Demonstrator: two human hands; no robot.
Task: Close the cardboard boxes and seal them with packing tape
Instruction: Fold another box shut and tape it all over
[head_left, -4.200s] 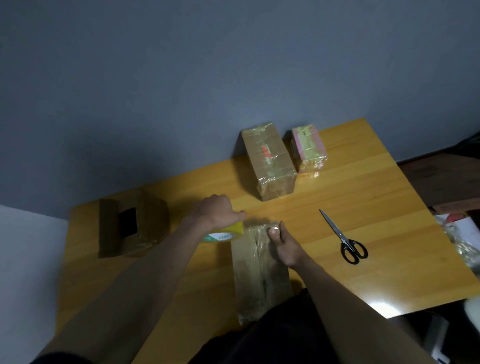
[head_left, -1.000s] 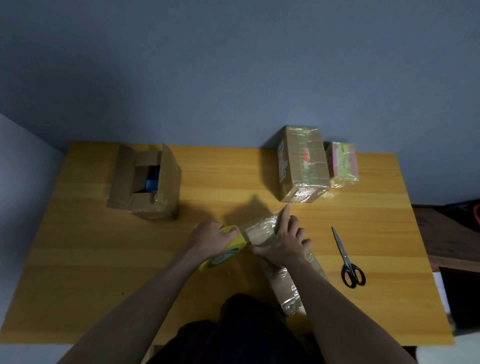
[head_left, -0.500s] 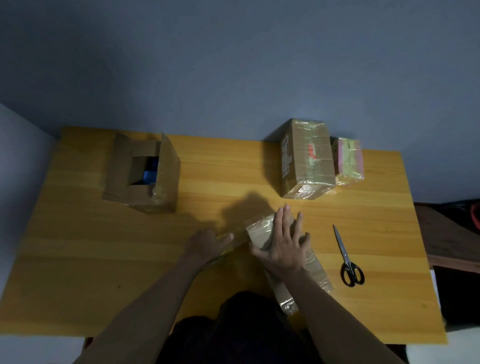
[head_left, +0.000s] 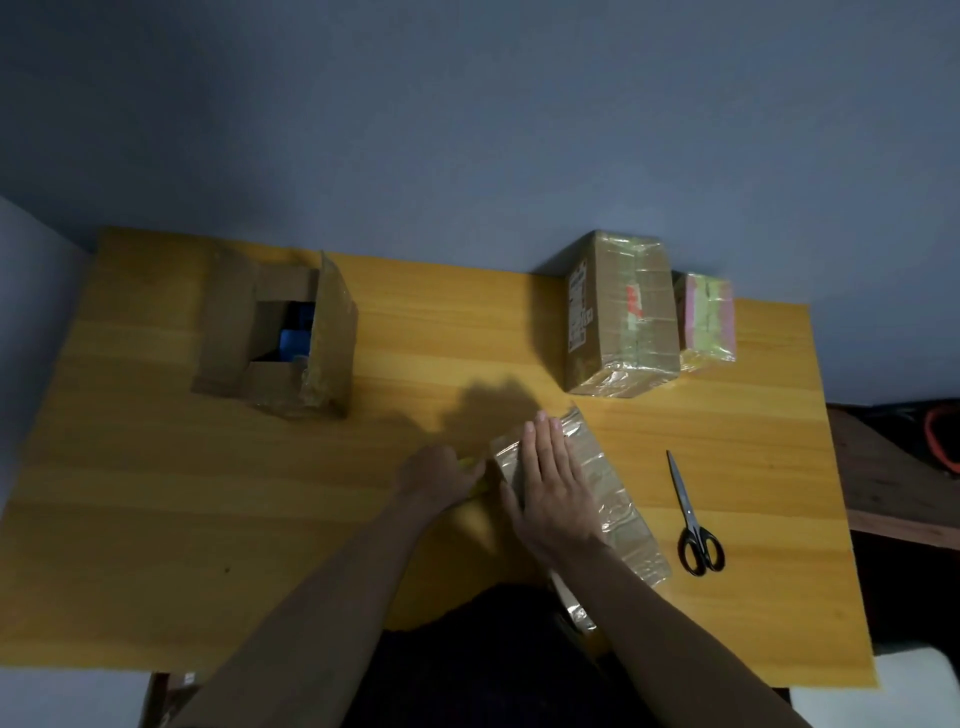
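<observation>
Long brown cardboard box (head_left: 605, 488), glossy wrinkled tape along its top.

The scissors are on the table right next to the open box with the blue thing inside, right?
Not quite. In the head view the scissors are on the table, but they lie by its right edge, far from the open box at the far left. The blue thing inside is real.

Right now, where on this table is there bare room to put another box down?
The widest bare patch of table lies in front of the open box, beside the left hand. Another lies between the open box and the sealed brown box. It is crowded around the long box under the right hand and by the scissors.
</observation>
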